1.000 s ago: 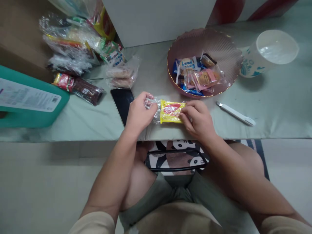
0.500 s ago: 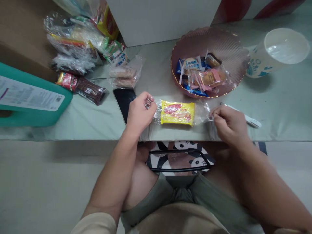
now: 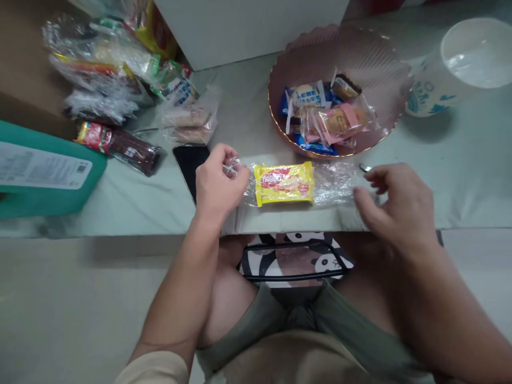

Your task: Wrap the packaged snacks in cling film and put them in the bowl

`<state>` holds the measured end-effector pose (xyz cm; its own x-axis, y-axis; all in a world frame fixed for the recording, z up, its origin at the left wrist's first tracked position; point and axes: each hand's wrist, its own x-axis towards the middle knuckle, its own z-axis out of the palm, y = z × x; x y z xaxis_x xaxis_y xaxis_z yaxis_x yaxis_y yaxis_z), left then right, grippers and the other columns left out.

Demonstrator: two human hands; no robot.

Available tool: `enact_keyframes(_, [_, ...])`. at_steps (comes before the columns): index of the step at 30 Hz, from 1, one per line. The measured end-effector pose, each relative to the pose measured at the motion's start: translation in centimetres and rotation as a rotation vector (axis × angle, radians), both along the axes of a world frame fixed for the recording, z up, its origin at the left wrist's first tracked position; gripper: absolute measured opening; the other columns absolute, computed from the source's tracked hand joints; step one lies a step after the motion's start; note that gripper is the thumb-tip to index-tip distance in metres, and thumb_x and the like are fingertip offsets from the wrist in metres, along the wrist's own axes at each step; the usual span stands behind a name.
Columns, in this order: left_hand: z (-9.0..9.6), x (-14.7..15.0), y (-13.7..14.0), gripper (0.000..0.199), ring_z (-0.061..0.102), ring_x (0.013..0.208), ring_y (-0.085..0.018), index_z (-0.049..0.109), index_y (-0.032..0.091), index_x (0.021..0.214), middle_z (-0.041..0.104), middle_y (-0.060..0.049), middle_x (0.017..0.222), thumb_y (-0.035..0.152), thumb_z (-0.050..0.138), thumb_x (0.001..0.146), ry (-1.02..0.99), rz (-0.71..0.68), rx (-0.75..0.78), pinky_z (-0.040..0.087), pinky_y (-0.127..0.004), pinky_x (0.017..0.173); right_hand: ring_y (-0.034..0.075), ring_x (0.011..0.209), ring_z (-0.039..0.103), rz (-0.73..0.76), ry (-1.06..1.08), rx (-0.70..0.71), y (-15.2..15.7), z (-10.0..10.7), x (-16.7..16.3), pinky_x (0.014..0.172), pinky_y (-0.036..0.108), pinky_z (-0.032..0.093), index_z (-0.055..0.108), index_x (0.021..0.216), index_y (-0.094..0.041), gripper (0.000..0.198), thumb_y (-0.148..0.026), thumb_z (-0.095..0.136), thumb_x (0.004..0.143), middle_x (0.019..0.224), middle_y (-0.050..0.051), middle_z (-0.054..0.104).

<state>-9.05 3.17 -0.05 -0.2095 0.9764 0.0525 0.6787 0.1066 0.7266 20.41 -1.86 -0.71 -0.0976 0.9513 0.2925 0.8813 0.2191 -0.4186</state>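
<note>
A yellow snack packet (image 3: 284, 183) with red print lies near the table's front edge, inside a clear plastic bag (image 3: 336, 184). The bag's left end is pinched in the closed fingers of my left hand (image 3: 218, 184). Over at the other end, my right hand (image 3: 406, 205) is open, thumb and fingers apart, just off the bag's loose right side. It mostly hides a slim white tool, whose dark tip (image 3: 364, 167) shows beyond the fingers. A dark phone (image 3: 188, 162) lies partly behind my left hand.
A pink ribbed bowl (image 3: 380, 69) with wrapped snacks stands behind the packet, beside a white paper cup (image 3: 430, 90). On the left are wrapped wafers (image 3: 190, 120), a dark brown snack pack (image 3: 134, 150), crumpled bags (image 3: 104, 101) and a teal container (image 3: 76, 200). A white box (image 3: 248, 26) stands behind.
My right hand has let go of the bag's right end and opened, moving slightly right. That end has spread out flatter. My left hand keeps its pinch; the whole view has shifted a little.
</note>
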Motion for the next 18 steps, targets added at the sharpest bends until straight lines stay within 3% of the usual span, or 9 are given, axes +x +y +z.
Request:
enact_keyframes(2, [-0.2, 0.1, 0.0, 0.019, 0.051, 0.059, -0.012, 0.059, 0.023, 0.088, 0.060, 0.004, 0.070, 0.021, 0.067, 0.071, -0.037, -0.048, -0.038, 0.040, -0.029, 0.062, 0.029, 0.093, 0.065, 0.188, 0.048, 0.041, 0.2, -0.2, -0.6, 0.076, 0.042, 0.049, 0.061, 0.108, -0.023, 0.026, -0.037, 0.063, 0.086, 0.102, 0.012, 0.071])
enact_keyframes(4, [-0.4, 0.1, 0.0, 0.022, 0.053, 0.060, -0.013, 0.061, 0.023, 0.092, 0.062, 0.003, 0.071, 0.023, 0.068, 0.071, -0.053, -0.103, -0.069, 0.041, -0.029, 0.062, 0.028, 0.092, 0.065, 0.282, 0.030, 0.002, 0.5, -0.7, -1.1, 0.079, 0.042, 0.049, 0.061, 0.115, -0.023, 0.032, -0.037, 0.065, 0.086, 0.098, 0.010, 0.072])
enact_keyframes(7, [-0.6, 0.2, -0.1, 0.020, 0.055, 0.063, -0.014, 0.063, 0.023, 0.094, 0.065, 0.002, 0.075, 0.024, 0.067, 0.074, -0.066, -0.143, -0.064, 0.042, -0.028, 0.062, 0.021, 0.070, 0.060, 0.253, 0.047, -0.045, 0.8, -1.0, -1.2, 0.070, 0.037, 0.046, 0.065, 0.102, -0.024, 0.016, -0.028, 0.062, 0.087, 0.072, 0.002, 0.064])
enact_keyframes(9, [-0.6, 0.3, -0.1, 0.018, 0.055, 0.064, -0.013, 0.064, 0.022, 0.094, 0.067, 0.001, 0.078, 0.024, 0.066, 0.076, -0.073, -0.151, -0.052, 0.042, -0.027, 0.061, 0.018, 0.063, 0.057, 0.237, 0.103, -0.061, 0.9, -0.8, -0.9, 0.065, 0.034, 0.044, 0.065, 0.090, -0.024, 0.008, -0.022, 0.059, 0.085, 0.065, 0.000, 0.059])
enact_keyframes(15, [-0.8, 0.3, 0.2, 0.013, 0.059, 0.074, -0.014, 0.065, 0.023, 0.095, 0.069, -0.001, 0.088, 0.026, 0.063, 0.083, -0.112, -0.183, 0.009, 0.041, -0.025, 0.060, 0.016, 0.062, 0.051, 0.132, 0.212, 0.029, 0.6, 0.3, -0.1, 0.061, 0.033, 0.039, 0.050, 0.071, -0.024, 0.016, -0.008, 0.053, 0.074, 0.068, 0.001, 0.054])
enact_keyframes(18, [-0.8, 0.3, 0.5, 0.018, 0.060, 0.075, -0.014, 0.066, 0.023, 0.102, 0.069, -0.002, 0.091, 0.026, 0.063, 0.084, -0.085, -0.185, 0.032, 0.045, -0.025, 0.063, 0.017, 0.065, 0.052, 0.113, 0.238, 0.078, 0.5, 0.2, -0.2, 0.063, 0.035, 0.040, 0.054, 0.080, -0.024, 0.017, -0.009, 0.053, 0.074, 0.076, 0.002, 0.057])
